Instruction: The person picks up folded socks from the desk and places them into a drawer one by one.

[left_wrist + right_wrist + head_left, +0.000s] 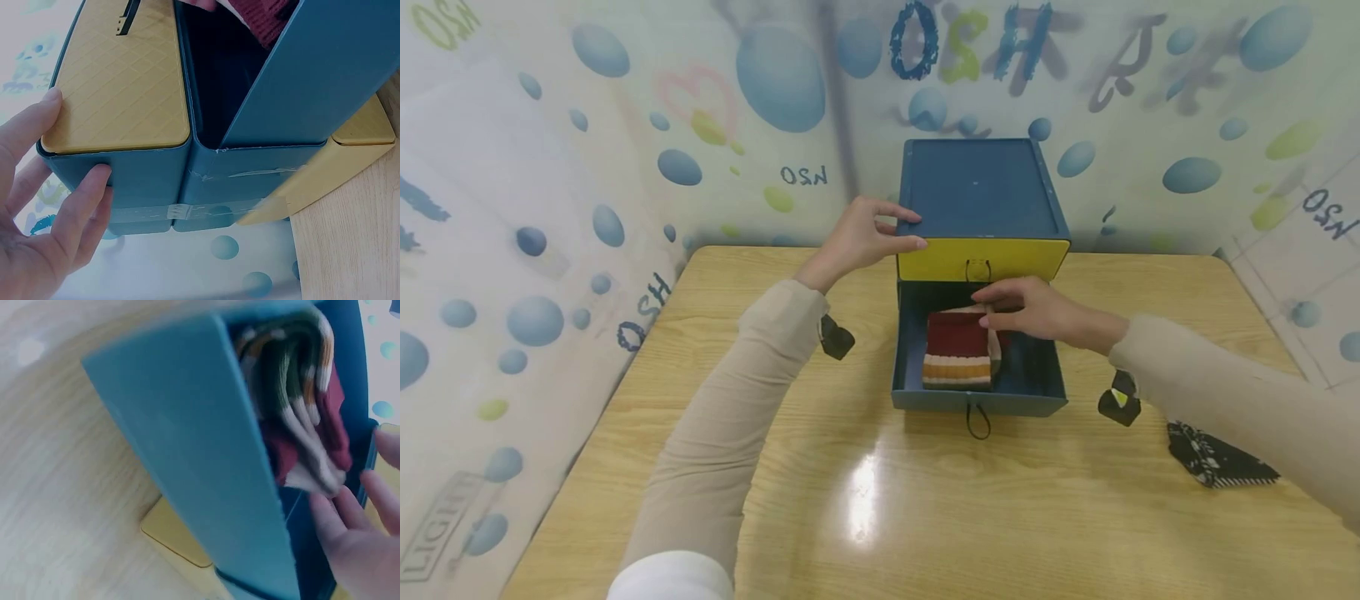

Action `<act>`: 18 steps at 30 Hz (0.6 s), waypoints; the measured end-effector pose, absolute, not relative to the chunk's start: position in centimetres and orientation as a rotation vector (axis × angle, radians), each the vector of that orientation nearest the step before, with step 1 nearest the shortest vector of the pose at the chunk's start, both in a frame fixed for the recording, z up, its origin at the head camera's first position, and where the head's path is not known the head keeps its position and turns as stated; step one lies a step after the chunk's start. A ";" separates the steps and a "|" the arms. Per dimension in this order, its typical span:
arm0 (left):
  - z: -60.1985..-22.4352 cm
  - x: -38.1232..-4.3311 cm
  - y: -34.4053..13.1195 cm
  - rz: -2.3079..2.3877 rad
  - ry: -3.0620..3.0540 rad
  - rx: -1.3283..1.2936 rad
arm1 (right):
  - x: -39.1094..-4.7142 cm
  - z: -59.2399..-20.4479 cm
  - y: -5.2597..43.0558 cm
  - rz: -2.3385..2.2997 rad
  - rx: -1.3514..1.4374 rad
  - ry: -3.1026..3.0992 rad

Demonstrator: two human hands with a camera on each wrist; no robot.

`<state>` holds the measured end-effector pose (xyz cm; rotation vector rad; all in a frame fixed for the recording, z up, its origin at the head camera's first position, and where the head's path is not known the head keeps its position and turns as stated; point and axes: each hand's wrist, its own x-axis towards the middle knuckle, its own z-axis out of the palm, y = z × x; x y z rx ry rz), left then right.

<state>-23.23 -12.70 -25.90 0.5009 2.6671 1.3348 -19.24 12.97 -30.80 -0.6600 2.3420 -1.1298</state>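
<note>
A blue storage box (981, 187) has a yellow upper drawer front (936, 260) that is closed. Below it, the blue lower drawer (1030, 406) is pulled out. Folded knit socks (958, 333), maroon with mustard, white and green stripes, lie inside it. My left hand (859, 237) rests at the box's upper left front corner, its thumb and fingers spread over the edges. Over the drawer, my right hand (1033, 315) has its fingers extended at the socks' rear right edge. In the right wrist view, its fingertips (322, 506) lie by the light end of the socks; firm contact is unclear.
On the wooden table (1037, 508), a folded black cloth (1213, 454) with a white pattern lies at the right, partly behind my forearm. A dark loop pull (978, 422) hangs from the drawer's front. Behind the box stands a patterned wall (850, 100).
</note>
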 end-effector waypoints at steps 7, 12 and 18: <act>-25.9 -23.2 -12.7 1.341 2.666 0.518 | -17.4 -30.2 14.4 -1.349 -0.561 2.378; -26.0 -23.2 -12.7 1.353 2.655 0.498 | -15.3 -29.9 14.7 -1.477 -0.634 2.420; -26.1 -23.3 -12.7 1.350 2.671 0.490 | -11.9 -30.7 14.3 -1.614 -0.829 2.355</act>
